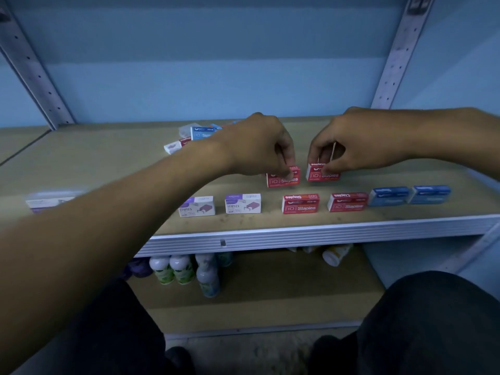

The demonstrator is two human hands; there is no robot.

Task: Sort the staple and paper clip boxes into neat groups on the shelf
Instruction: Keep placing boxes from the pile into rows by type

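Observation:
My left hand (259, 147) pinches a red staples box (281, 180) from above, just behind the front row. Beside it, my right hand (359, 143) pinches a second red staples box (326, 175). Both boxes touch the wooden shelf (108, 169). Along the front edge runs a row: two white-and-purple staples boxes (197, 206) (243, 203), two red ones (300, 203) (347, 202) and two blue ones (389, 196) (429, 194). A loose pile of mixed boxes (201, 133) lies at the back, partly hidden by my left hand.
A blurred white box (50, 201) sits at the far left, partly behind my forearm. Perforated metal uprights (35, 74) (397, 55) frame the shelf. Below, several bottles (178, 269) stand on the lower shelf and one (336, 254) lies on its side.

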